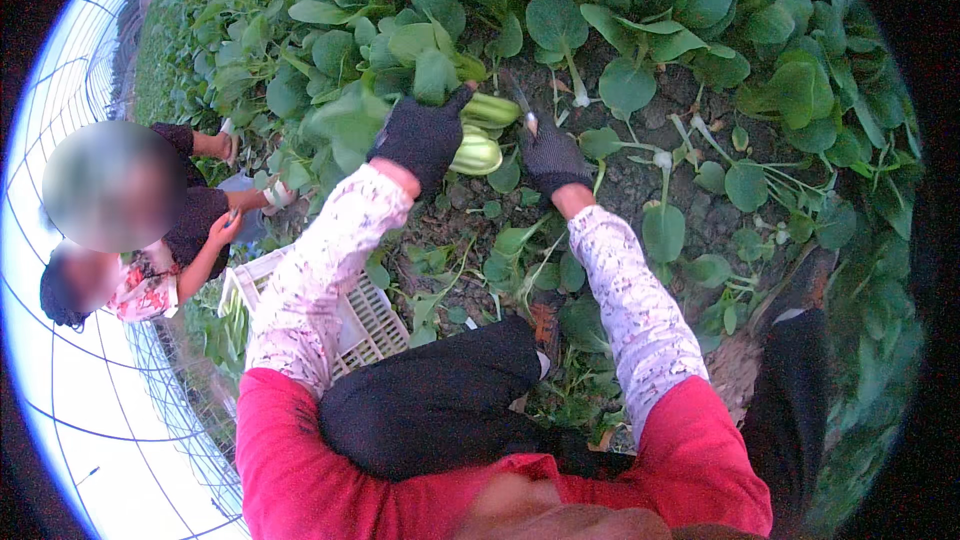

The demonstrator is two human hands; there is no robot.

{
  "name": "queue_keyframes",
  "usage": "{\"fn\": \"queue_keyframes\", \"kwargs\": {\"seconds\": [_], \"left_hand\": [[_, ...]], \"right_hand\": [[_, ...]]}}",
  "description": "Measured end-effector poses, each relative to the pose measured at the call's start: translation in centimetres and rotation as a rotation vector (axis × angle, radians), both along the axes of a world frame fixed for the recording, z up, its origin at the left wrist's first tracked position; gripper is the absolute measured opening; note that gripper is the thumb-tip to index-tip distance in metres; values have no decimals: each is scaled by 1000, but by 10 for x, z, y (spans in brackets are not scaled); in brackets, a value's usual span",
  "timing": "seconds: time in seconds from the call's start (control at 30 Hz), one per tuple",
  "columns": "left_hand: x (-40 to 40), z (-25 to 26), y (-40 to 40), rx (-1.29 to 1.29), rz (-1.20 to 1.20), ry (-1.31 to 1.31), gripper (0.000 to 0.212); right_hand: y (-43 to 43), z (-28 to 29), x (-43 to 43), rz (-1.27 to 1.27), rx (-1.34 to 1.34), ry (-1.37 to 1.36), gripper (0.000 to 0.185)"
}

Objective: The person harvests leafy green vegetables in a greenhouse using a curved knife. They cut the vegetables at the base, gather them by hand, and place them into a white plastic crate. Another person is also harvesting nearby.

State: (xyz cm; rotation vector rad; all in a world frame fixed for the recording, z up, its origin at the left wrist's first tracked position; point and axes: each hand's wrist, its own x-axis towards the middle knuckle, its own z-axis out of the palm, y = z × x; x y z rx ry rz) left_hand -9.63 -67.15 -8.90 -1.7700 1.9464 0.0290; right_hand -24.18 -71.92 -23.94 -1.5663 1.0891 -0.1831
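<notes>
My left hand [424, 131], in a dark knitted glove, is closed around leafy green heads, probably bok choy [477, 150], whose pale green stalk ends point to the right. Close to those stalks, my right hand [553, 148], in a matching glove, grips a small knife [519, 96] with its narrow blade pointing up and left. The knife's handle is mostly hidden in the glove. Leafy plants stand around and above both hands, and dark soil shows beneath them.
A white plastic crate [375, 319] with leafy greens at its far side lies left of my bent knee. Cut stubs and loose leaves [664, 232] lie on the soil at right. Another person [199, 240] crouches at far left, near a wire mesh structure [112, 420].
</notes>
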Motion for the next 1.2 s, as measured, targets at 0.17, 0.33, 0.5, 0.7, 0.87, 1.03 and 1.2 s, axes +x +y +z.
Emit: {"fn": "queue_keyframes", "kwargs": {"seconds": [0.17,0.33,0.5,0.7,0.87,1.03,1.2], "left_hand": [[36,-8,-66,439,180,-189,57],[63,-12,-25,453,327,-55,47],[48,2,-7,397,281,-17,31],[55,-14,10,181,306,-26,39],[55,-23,18,95,320,97,36],[54,-25,32,41,123,-9,18],[47,-18,33,-9,133,17,13]], "right_hand": [[-7,2,28,106,-176,-91,37],[-14,5,23,28,-95,-140,37],[-19,-13,41,44,-99,-83,36],[-17,-33,64,145,-5,-14,38],[-18,-57,67,174,71,-3,40],[-19,-31,54,212,-104,-114,40],[-29,-23,49,347,-8,11,43]]}}
